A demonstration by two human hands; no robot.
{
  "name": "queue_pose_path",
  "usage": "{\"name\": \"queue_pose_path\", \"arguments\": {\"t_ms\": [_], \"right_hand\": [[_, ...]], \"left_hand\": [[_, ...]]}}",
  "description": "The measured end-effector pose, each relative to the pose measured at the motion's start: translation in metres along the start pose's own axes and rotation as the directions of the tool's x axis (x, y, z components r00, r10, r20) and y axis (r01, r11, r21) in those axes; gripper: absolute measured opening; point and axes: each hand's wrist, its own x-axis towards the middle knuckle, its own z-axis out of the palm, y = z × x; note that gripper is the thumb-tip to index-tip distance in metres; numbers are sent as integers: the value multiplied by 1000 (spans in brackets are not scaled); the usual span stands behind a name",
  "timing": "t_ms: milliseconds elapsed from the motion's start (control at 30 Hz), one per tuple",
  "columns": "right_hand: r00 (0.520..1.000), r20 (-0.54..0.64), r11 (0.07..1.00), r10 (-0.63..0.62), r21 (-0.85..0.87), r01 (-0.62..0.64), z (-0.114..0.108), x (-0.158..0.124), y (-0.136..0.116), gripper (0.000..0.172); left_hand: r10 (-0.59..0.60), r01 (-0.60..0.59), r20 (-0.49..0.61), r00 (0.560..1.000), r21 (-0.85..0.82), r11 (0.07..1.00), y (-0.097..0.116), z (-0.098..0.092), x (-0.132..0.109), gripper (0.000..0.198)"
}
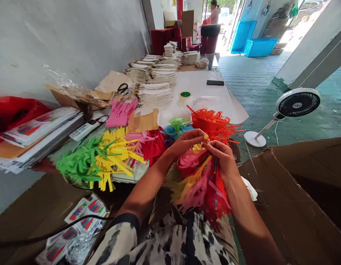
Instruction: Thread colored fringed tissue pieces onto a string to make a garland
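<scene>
Both my hands meet over a bunch of fringed paper strips [199, 191] in pink, red, yellow and blue that hangs down toward my lap. My left hand [187, 141] pinches the yellow top of the bunch with closed fingers. Wrapped round the strips just below that top is my right hand [222, 158]. On the table lie heaps of cut paper fringe: green [79, 163], yellow [116, 154], red [154, 145], light blue and green [177, 127], and orange [214, 123].
Stacks of flat paper items [156, 79], a tape roll [185, 96], scissors [122, 87], a phone [215, 82] and a white tray [165, 117] sit farther along the table. An open cardboard box [297, 191] is at my right. A white fan [293, 106] stands on the floor. A person [214, 13] stands far back.
</scene>
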Motion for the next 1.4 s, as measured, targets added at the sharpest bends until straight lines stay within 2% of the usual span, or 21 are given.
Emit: {"name": "queue_pose_path", "arguments": {"t_ms": [67,167,267,433,733,800,900,1000,1167,1400], "right_hand": [[998,-49,998,-47,-38,45,0,-1,0,29],[975,-89,953,-201,-249,174,0,-3,-5,24],[945,-61,849,-320,-461,258,2,-7,-14,23],[928,-51,759,-369,-593,269,6,-10,-21,23],[916,-52,698,-397,-666,264,6,-9,-19,19],[912,-52,688,-406,-674,268,6,-9,-19,19],[906,-51,692,-420,-664,283,5,-9,-17,19],[896,-20,692,-444,-642,329,6,-10,-16,20],[868,69,668,-492,-609,428,8,-11,-14,16],[893,52,683,-447,-625,379,7,-11,-13,17]], "left_hand": [[55,-53,-56,997,32,998,-2,-2,2,36],[88,-82,-110,990,57,995,-2,-6,4,38],[100,-92,-93,991,83,992,1,-8,6,39],[129,-123,-44,991,122,985,1,-11,8,38],[216,-203,-32,976,222,954,1,-8,9,33],[204,-189,-39,978,244,951,2,-5,8,35],[122,-104,-62,991,247,963,4,-1,7,39],[36,-19,-84,996,197,980,5,3,7,44],[1,17,-116,993,156,988,1,8,8,54],[-66,54,-107,992,-113,992,-4,11,6,51]]}}
